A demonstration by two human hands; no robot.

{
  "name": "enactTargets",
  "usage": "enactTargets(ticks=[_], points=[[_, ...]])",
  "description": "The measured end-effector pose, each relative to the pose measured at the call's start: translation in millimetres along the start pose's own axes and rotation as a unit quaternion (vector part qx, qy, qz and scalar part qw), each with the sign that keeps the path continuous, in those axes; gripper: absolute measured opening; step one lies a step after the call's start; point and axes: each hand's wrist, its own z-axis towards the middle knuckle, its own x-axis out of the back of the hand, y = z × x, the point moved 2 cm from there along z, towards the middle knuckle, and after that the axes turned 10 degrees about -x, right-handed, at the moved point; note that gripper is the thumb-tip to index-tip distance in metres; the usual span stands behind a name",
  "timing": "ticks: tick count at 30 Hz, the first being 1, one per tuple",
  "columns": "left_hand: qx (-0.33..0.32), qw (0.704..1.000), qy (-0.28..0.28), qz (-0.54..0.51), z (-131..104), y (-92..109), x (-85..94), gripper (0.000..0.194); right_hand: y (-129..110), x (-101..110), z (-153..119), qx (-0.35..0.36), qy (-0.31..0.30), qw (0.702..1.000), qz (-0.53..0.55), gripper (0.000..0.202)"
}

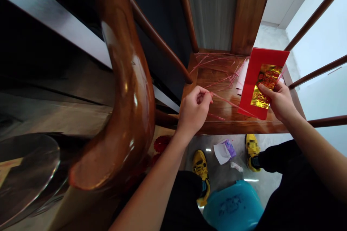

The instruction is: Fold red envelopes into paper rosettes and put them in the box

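The left hand (196,110) is pinched on a thin pink strand (226,101) drawn to a flat red-and-gold paper packet (261,75) clasped by the right hand (283,101) above a glossy brown wooden seat (241,127), no knot being seen and loose pink strands (231,78) apparently left unused.

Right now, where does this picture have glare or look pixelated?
Head view: glare streaks the wooden armrest, and the gold panel on the red envelope glints; also head view: bright reflections spot the floor, and blocky pixels cover part of the right yellow shoe.
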Motion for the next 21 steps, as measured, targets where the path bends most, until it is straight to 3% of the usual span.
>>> enactTargets(ticks=[5, 9, 12, 16, 18, 19, 21], points=[[-0.02, 0.973, -0.005, -0.229, 0, 21, 3.2, 0.011, 14, -4, 2, -0.052, -0.022, 0.998, 0.022, 0.044], [0.001, 0.919, -0.079, -0.387, -6, 32, -3.8, 0.013, 25, -13, 2, -0.111, -0.009, 0.991, 0.074, 0.043], [0.039, 0.831, -0.204, -0.516, -25, 37, -24.7, 0.017, 34, -19, 4, -0.129, 0.015, 0.984, 0.118, 0.04], [0.112, 0.707, -0.373, -0.59, -61, 51, -54.6, 0.019, 40, -23, 6, -0.079, 0.051, 0.985, 0.141, 0.042], [0.113, 0.694, -0.36, -0.613, -65, 57, -57.3, 0.021, 41, -25, 4, -0.063, 0.058, 0.987, 0.133, 0.043], [0.107, 0.705, -0.319, -0.624, -62, 58, -54.5, 0.02, 41, -25, 2, -0.062, 0.056, 0.988, 0.127, 0.044], [0.09, 0.744, -0.185, -0.636, -46, 52, -42.5, 0.015, 40, -26, -2, -0.073, 0.036, 0.99, 0.112, 0.045]])
